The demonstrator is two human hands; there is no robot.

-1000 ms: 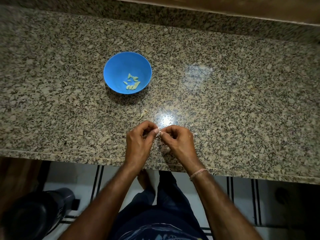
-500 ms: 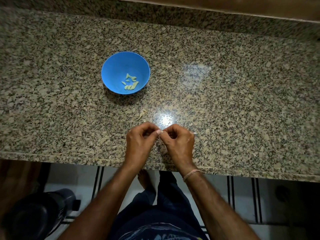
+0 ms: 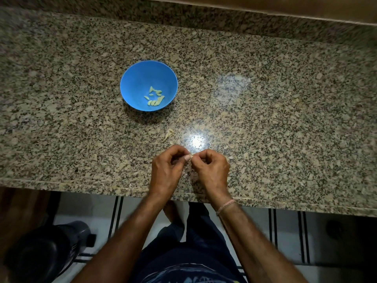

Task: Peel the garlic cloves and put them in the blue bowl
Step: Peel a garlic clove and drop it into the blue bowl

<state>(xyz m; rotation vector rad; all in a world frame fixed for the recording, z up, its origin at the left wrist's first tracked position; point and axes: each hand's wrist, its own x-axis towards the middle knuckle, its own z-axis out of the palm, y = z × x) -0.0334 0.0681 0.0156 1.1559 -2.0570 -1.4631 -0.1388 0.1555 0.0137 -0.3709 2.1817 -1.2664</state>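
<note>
Garlic clove, small, pale, still mid-peel.
Fingers of left hand and right hand pinch it, barely shifted; round blue plastic bowl holds no new clove.

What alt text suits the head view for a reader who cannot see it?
A left hand and right hand pinch a small garlic clove between them over a speckled granite counter. Beyond them to the left, a blue bowl holds peeled cloves; papery skin scraps lie between.
</note>
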